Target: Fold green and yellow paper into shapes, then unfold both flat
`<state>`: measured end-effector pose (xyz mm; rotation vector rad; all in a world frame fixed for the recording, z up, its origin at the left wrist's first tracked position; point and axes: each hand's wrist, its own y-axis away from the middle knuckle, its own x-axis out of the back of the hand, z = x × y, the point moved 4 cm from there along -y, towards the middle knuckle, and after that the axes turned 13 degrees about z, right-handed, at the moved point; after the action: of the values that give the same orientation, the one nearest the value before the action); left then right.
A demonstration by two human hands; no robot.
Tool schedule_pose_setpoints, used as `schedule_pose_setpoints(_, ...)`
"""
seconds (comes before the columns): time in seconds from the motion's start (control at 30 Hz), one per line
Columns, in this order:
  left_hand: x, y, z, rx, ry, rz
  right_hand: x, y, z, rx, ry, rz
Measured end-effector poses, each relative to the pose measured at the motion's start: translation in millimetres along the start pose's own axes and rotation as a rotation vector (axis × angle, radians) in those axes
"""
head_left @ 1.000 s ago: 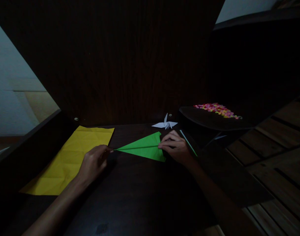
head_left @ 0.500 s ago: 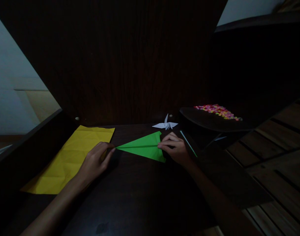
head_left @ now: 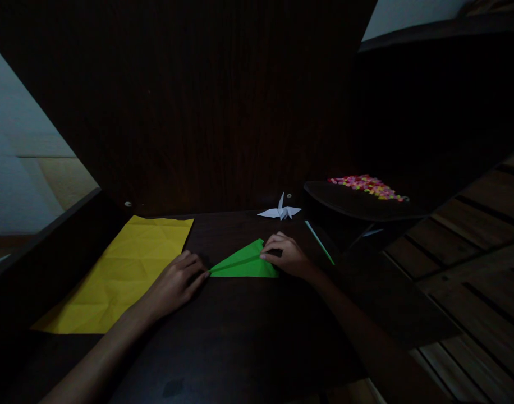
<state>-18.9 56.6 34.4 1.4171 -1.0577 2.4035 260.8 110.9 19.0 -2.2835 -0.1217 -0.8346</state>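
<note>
I count one green folded paper (head_left: 245, 265), one yellow sheet (head_left: 126, 269), one white paper crane (head_left: 279, 211), one thin green-white strip (head_left: 320, 242) and one dark tray (head_left: 358, 205) with a patch of small coloured bits (head_left: 368, 186). All sit on a dark table (head_left: 240, 336). Green paper is at table centre, a flat narrow triangle, tip pointing to 9 o'clock.

My left hand (head_left: 175, 285) has its fingers nearly straight and close together, fingertips pressing the pointed tip; nothing gripped. My right hand (head_left: 287, 256) has curled fingers pinning the wide end at 3 o'clock; a true pinch I cannot tell.

Yellow sheet lies at 9 o'clock of the left hand, the crane at 12 o'clock of the right.
</note>
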Motion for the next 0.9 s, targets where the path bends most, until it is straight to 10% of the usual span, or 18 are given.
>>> schedule_pose_setpoints(0.5,-21.6,-19,24,-0.013,-0.192,-0.170,-8,2,-2,-0.025,0.054,-0.002)
schedule_pose_setpoints(0.7,-22.3,-30,37,0.145,-0.253,-0.232,11,-3,-4,-0.067,0.068,0.241)
schedule_pose_setpoints(0.9,-53.3,-57,55,0.354,-0.289,-0.239,10,-5,-7,-0.089,0.034,0.196)
